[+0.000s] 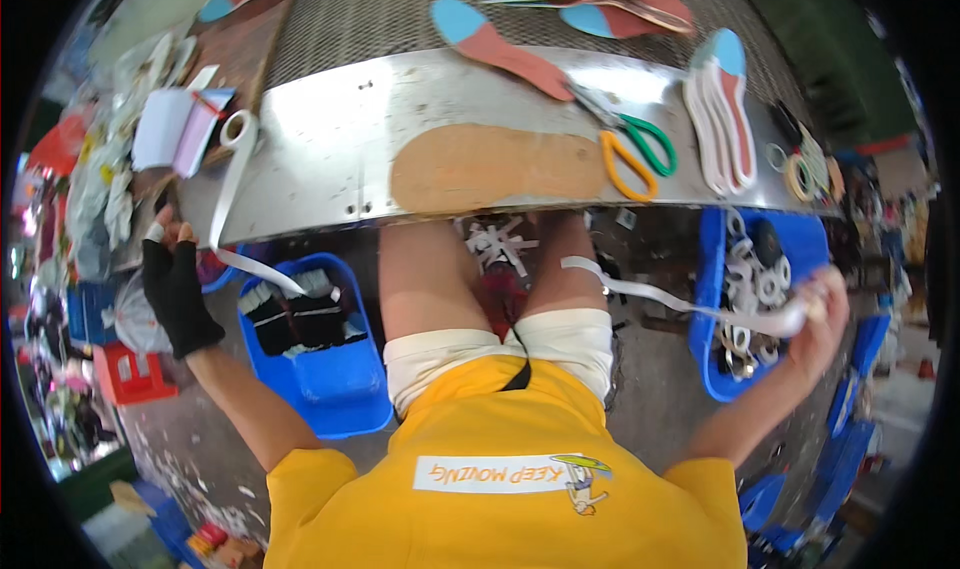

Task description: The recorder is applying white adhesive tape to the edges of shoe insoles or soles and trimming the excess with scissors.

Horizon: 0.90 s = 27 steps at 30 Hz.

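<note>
Strip [690, 307] in right hand [822, 314].

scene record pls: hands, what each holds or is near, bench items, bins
left hand: black fingerless glove, at the bench's left edge, near the white tape roll
right hand: bare, grips a white strip over the right blue bin
bench: metal sheet; tan insole, scissors, stacked insoles
left blue bin: dark pieces inside

I'm at a shoe-workshop bench: a metal worktable [330, 139] with insoles [505, 54] and scissors [630, 144], and blue bins [335, 379] of tape rolls near my knees.
</note>
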Tool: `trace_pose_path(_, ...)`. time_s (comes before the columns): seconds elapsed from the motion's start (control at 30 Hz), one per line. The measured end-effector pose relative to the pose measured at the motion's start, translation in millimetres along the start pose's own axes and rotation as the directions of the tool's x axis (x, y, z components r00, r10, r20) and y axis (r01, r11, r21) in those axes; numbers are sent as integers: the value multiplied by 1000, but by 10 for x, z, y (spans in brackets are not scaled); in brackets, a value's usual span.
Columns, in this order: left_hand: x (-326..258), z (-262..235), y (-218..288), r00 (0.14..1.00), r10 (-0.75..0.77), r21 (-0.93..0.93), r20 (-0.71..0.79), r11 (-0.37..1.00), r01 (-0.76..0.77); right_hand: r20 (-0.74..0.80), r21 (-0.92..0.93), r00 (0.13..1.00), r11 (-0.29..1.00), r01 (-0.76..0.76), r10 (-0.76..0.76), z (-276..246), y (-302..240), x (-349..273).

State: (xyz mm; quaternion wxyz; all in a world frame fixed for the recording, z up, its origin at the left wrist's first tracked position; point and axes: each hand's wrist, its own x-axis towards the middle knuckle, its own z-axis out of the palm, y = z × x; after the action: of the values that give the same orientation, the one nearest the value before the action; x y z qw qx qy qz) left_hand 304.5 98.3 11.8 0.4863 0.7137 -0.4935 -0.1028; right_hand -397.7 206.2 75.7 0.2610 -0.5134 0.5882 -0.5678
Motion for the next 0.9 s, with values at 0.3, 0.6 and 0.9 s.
trace_pose_path(0.3,-1455,2041,2040,141,668,-682,730,703,201,5,469,905,800,375,-426,1426,-915,800)
trace_pose_path(0.6,-707,1019,802,-2,356,-354,935,930,95,-787,125,610,948,294,-85,-1029,296,797)
trace_pose_path(0.9,-429,443,1047,266,-71,31,961,988,151,-97,-903,995,420,-91,6,-183,1316,119)
